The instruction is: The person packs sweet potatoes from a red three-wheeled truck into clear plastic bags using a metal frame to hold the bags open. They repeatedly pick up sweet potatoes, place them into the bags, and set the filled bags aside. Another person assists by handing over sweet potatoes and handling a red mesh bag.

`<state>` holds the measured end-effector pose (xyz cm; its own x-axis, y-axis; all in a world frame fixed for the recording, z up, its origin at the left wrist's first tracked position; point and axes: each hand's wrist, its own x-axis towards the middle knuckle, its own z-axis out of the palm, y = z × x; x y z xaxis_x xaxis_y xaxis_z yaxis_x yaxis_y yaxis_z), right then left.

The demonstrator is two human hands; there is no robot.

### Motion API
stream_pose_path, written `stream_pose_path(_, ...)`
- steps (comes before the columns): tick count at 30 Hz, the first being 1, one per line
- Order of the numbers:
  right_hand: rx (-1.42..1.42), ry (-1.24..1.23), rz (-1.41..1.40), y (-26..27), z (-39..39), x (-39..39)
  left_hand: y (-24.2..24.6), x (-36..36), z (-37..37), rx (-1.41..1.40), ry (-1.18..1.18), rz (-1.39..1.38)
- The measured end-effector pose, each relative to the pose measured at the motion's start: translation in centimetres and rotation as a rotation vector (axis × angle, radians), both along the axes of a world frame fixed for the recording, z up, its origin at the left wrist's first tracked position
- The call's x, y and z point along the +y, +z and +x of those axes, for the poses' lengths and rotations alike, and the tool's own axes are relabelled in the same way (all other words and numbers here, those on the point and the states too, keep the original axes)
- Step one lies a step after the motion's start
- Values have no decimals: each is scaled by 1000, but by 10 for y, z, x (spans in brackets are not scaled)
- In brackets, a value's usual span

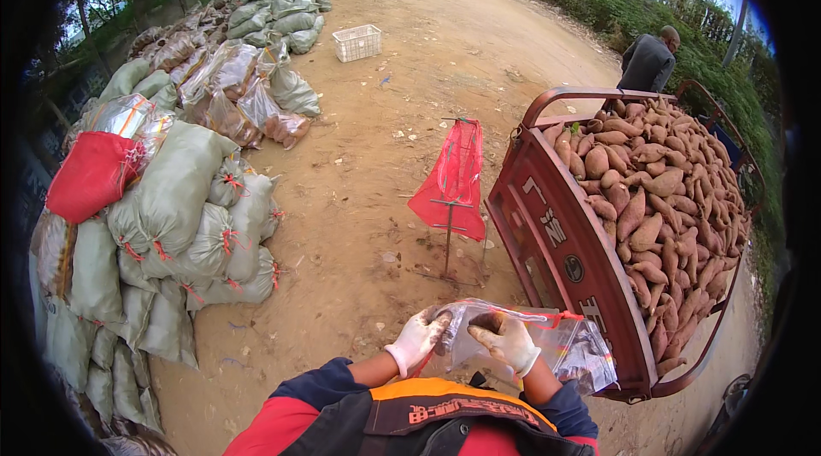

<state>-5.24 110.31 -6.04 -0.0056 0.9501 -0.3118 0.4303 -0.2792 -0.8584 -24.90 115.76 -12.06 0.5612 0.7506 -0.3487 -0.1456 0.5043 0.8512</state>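
Note:
Both my hands wear soiled white work gloves and hold a clear plastic bag point(580, 353) with a red-orange drawstring along its mouth. My left hand point(418, 339) pinches the bag's left end. Across from it, my right hand point(504, 339) grips the film near the mouth, its fingertips partly hidden by the plastic. The bag looks flat, and its far end droops to the right, in front of a red cargo trike bed point(564, 257). Sweet potatoes point(648, 199) fill that bed in a heap. Just beyond my hands, a red mesh bag point(455, 180) hangs on a metal stand point(448, 251).
Stacked, tied woven sacks point(186, 180) rise on the left, with a red mesh sack point(95, 175) on top. Behind them lie filled clear bags point(237, 97). A white plastic crate point(357, 44) sits on the dirt road point(436, 46). Past the trike stands a person point(648, 62).

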Motion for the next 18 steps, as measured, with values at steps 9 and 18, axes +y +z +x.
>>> stream_pose_path(9, 360, 109, 88, -39, 8, -49, -8, -50, 16, -204, -305, -64)
stream_pose_path(18, 439, 54, -64, -34, 18, -90, 16, -81, 34, 258, -113, 101)
